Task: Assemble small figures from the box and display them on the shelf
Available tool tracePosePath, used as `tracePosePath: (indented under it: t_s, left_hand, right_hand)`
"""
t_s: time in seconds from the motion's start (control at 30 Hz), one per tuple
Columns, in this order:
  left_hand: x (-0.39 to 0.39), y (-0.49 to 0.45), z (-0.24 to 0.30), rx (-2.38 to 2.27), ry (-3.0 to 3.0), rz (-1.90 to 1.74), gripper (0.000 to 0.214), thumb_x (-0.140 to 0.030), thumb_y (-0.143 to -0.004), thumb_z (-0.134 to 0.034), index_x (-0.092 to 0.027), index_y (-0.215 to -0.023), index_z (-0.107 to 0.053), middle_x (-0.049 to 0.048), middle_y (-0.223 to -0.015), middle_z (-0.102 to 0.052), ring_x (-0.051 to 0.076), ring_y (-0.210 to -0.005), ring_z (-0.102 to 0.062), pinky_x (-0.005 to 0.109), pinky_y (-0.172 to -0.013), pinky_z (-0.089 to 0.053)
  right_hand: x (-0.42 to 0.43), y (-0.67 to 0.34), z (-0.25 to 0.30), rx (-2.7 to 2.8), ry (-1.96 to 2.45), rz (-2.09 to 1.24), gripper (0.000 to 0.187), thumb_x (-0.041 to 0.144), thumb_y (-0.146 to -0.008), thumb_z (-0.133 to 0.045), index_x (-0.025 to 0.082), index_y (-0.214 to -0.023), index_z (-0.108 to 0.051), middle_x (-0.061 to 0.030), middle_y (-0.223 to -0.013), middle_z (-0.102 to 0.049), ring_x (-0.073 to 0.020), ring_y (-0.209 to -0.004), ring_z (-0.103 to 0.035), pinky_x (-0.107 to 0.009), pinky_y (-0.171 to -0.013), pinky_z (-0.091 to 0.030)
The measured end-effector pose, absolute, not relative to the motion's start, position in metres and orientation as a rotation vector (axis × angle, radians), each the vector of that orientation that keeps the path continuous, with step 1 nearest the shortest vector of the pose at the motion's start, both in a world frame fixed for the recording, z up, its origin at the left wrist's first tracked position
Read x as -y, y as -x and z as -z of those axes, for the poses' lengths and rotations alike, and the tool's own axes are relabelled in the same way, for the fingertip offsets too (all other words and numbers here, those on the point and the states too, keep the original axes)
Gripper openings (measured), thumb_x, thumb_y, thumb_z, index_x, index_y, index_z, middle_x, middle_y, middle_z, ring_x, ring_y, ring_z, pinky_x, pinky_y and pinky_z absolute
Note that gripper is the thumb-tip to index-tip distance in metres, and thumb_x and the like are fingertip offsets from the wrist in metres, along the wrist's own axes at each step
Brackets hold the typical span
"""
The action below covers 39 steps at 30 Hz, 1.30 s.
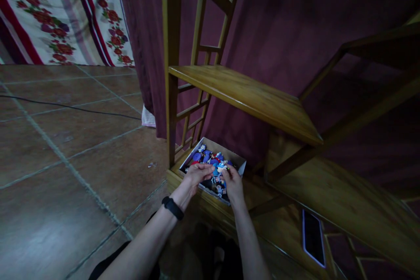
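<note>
A shallow cardboard box (pixel 226 145) sits on the low wooden shelf, holding several small colourful figurines (pixel 206 156) in blue, white and red. Above the box, both hands meet at one small figurine (pixel 222 166) with white, yellow and blue parts. My left hand (pixel 197 175) pinches its blue lower part between thumb and fingers. From the other side, my right hand (pixel 233 182) grips it near the top with closed fingers. Its finer details are too small to make out, and my fingers partly cover it.
A wooden board (pixel 244 98) juts out above the box, beside an upright post (pixel 171 113) at the left. On the lower shelf, to the right, lies a phone (pixel 313 238). A dark cable (pixel 72 107) crosses the tiled floor. Purple curtain (pixel 262 30) hangs behind.
</note>
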<state>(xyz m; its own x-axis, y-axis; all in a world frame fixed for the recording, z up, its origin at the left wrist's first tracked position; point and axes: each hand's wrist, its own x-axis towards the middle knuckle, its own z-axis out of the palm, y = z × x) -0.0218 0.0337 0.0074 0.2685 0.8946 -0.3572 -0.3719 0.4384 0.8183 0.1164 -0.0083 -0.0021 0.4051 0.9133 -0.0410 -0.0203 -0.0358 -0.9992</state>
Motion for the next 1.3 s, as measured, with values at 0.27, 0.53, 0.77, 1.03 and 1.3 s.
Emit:
tracePosePath:
  t_s: [0.27,0.53,0.77,1.03,1.3]
  left_hand:
    - [-0.037,0.025,-0.005,-1.002,-0.623,-0.872,0.023,-0.025,-0.054,-0.082,-0.012,-0.065,-0.067,0.0031,-0.058,-0.065,0.009,-0.051,-0.058,0.020,-0.053,-0.050]
    - [-0.031,0.015,-0.007,-0.978,-0.701,-0.952,0.032,-0.019,-0.041,-0.085,-0.010,-0.068,-0.071,0.0036,-0.060,-0.066,0.010,-0.054,-0.057,0.023,-0.057,-0.048]
    - [-0.029,0.016,-0.007,-0.982,-0.695,-0.994,0.032,-0.024,-0.043,-0.085,-0.011,-0.068,-0.070,0.0020,-0.064,-0.066,0.009,-0.056,-0.057,0.023,-0.060,-0.048]
    - [-0.034,0.019,-0.004,-0.973,-0.665,-0.993,0.030,-0.025,-0.042,-0.085,-0.010,-0.062,-0.068,0.0010,-0.056,-0.062,0.008,-0.052,-0.055,0.021,-0.055,-0.048]
    - [-0.039,0.025,-0.002,-0.951,-0.619,-0.896,0.024,-0.021,-0.050,-0.083,-0.009,-0.064,-0.068,0.0031,-0.057,-0.064,0.009,-0.050,-0.057,0.022,-0.053,-0.048]
  right_hand:
    - [0.011,-0.118,-0.002,0.922,1.414,-0.965,0.038,0.040,-0.064,-0.067,0.020,-0.097,-0.067,-0.0004,-0.076,-0.069,-0.0168,-0.063,-0.061,-0.029,-0.065,-0.049]
    - [0.008,-0.115,0.005,0.824,1.372,-1.032,0.040,0.044,-0.064,-0.067,0.017,-0.094,-0.066,-0.0029,-0.087,-0.068,-0.0162,-0.069,-0.062,-0.028,-0.065,-0.052]
    - [0.005,-0.117,0.016,0.876,1.371,-1.000,0.038,0.043,-0.067,-0.065,0.017,-0.095,-0.065,-0.0031,-0.089,-0.067,-0.0165,-0.071,-0.062,-0.030,-0.067,-0.052]
    - [0.007,-0.117,0.012,1.022,1.476,-0.924,0.040,0.044,-0.071,-0.060,0.018,-0.101,-0.063,-0.0036,-0.083,-0.069,-0.0189,-0.067,-0.063,-0.030,-0.064,-0.051]
    - [0.010,-0.120,0.005,1.278,1.486,-0.721,0.031,0.038,-0.076,-0.056,0.020,-0.100,-0.065,-0.0048,-0.090,-0.068,-0.0195,-0.077,-0.062,-0.031,-0.072,-0.049]
